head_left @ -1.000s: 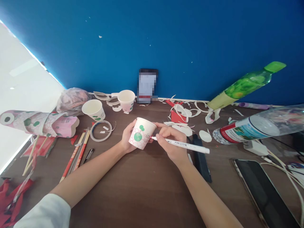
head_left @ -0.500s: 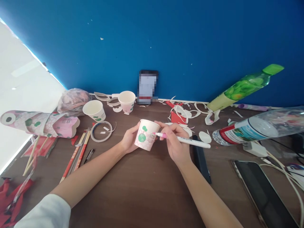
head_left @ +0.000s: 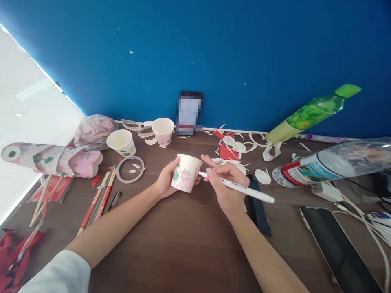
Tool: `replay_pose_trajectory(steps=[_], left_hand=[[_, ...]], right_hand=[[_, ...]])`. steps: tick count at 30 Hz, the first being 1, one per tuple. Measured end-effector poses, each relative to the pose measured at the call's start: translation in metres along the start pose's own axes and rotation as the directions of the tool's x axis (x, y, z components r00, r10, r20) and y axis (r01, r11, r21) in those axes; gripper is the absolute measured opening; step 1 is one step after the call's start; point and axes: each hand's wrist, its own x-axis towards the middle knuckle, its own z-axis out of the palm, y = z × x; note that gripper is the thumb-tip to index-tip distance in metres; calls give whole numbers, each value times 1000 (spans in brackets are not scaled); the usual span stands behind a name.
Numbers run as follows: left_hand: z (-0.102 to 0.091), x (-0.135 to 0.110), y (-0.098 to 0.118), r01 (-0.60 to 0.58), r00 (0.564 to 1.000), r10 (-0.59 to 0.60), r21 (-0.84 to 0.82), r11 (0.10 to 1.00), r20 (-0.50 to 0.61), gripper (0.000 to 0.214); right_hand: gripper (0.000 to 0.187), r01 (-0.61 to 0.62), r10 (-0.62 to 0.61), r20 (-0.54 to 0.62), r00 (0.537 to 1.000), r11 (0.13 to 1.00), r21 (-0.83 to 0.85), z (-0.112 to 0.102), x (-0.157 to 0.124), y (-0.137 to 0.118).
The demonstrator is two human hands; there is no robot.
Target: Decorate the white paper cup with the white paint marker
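Observation:
A white paper cup (head_left: 186, 175) with green dots and pink scale marks stands tilted above the brown table, and my left hand (head_left: 165, 179) is wrapped round its left side. My right hand (head_left: 224, 183) pinches a white marker pen (head_left: 241, 188). The pen's tip touches the cup's right wall. Both forearms reach in from the bottom edge.
Two more paper cups (head_left: 121, 142) (head_left: 163, 129) stand at the back left beside a tape ring (head_left: 130, 168), chopsticks (head_left: 100, 198) and a pink paper fish (head_left: 51, 158). Paper scraps (head_left: 238, 146), two bottles (head_left: 314, 112) (head_left: 330, 165), a phone (head_left: 339, 244) and cables lie right.
My left hand has turned the cup, so the green dot has moved round to the left. The pen tip has stayed against the cup's wall and shifted slightly lower.

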Motion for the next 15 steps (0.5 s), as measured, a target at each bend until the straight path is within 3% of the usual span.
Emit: replay_pose_trajectory(steps=[4, 15], left_hand=[[3, 0, 2, -15, 999, 14, -11, 1000, -44, 49], [6, 0, -1, -90, 994, 91, 24, 996, -63, 35]], right_hand=[[35, -11, 11, 16, 1000, 1000, 10, 1, -2, 1], [31, 35, -33, 63, 997, 999, -35, 5, -4, 3]])
